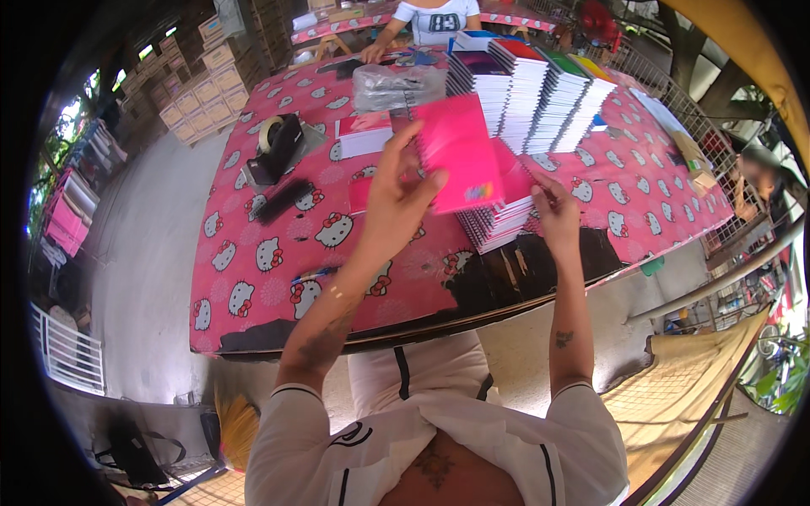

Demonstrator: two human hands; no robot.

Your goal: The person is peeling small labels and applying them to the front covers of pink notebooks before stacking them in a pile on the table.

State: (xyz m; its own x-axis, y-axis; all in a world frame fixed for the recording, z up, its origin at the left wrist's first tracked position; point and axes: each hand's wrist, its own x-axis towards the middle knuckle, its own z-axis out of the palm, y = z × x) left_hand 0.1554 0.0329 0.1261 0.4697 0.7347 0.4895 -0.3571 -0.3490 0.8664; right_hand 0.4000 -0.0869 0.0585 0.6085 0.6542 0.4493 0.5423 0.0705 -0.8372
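A bright pink spiral notebook (460, 156) is tilted up in my left hand (401, 190), its thumb on the cover and its fingers behind the edge. Under and beside it stands a stack of pink spiral notebooks (498, 226) near the table's front edge. My right hand (555, 211) is at the right side of that stack, fingertips pinched on the edge of an upper notebook. Left of the raised notebook lies a low pile with a pink-red cover (364, 135), partly hidden behind my left hand.
Tall stacks of spiral notebooks (527, 93) with several cover colours stand at the back right. A clear plastic bag (398, 87), a black tape dispenser (275, 150) and a dark blurred object (284, 201) lie farther left. Across the pink patterned table (270, 253) is another person (432, 21).
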